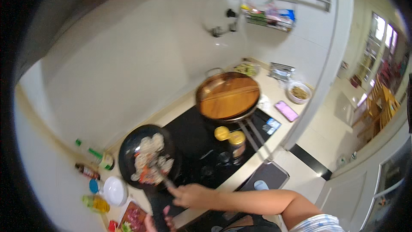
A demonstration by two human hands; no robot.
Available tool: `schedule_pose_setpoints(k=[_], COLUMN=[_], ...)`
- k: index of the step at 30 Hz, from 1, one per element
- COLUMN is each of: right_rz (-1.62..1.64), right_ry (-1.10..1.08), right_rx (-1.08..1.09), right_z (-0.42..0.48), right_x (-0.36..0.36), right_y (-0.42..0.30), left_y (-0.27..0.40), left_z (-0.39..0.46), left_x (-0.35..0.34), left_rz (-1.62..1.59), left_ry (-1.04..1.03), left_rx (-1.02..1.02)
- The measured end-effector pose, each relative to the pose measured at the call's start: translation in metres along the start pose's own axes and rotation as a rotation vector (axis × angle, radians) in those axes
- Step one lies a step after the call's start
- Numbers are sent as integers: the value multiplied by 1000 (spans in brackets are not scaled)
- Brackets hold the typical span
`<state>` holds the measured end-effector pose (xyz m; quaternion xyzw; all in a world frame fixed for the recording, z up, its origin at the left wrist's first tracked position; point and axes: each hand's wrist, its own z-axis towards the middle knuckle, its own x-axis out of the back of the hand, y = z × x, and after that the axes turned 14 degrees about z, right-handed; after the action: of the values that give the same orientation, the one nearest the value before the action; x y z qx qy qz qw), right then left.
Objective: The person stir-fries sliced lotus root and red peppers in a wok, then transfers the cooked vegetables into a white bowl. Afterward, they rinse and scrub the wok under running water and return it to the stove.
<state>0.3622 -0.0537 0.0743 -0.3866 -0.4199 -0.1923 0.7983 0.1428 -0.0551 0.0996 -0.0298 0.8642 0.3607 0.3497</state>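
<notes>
A black frying pan stands at the left end of the black cooktop. Pale pieces of food with orange-red bits lie in it. My right hand grips the handle of a spatula, whose blade is down among the food and partly hidden. At the bottom edge, my left hand is wrapped around the pan's black handle, and much of this hand is cut off by the frame. A cutting board with chopped reddish and green food lies left of the handle.
A wok with a wooden lid sits on the cooktop. Nearer are jars with yellow lids. Bottles and a white bowl stand at left. On the right counter lie a pink phone and a food bowl.
</notes>
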Motion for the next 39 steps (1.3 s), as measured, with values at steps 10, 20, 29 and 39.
schedule_pose_setpoints(k=[10,20,29,39], right_rz=[-47,-133,-98,-53], right_ry=[1106,783,981,1010], right_rx=[-718,-1032,-1064,-1091], right_z=[-323,-426,-450,-478], right_x=[170,176,182,170], right_y=[181,299,288,276], left_y=[-127,-201,-214,-225], left_z=[33,7,-9,-35], left_x=[15,-3,-1,62], left_rz=[-75,45,-91,-460], left_ry=[678,1042,1048,551], left_rx=[-50,108,163,296])
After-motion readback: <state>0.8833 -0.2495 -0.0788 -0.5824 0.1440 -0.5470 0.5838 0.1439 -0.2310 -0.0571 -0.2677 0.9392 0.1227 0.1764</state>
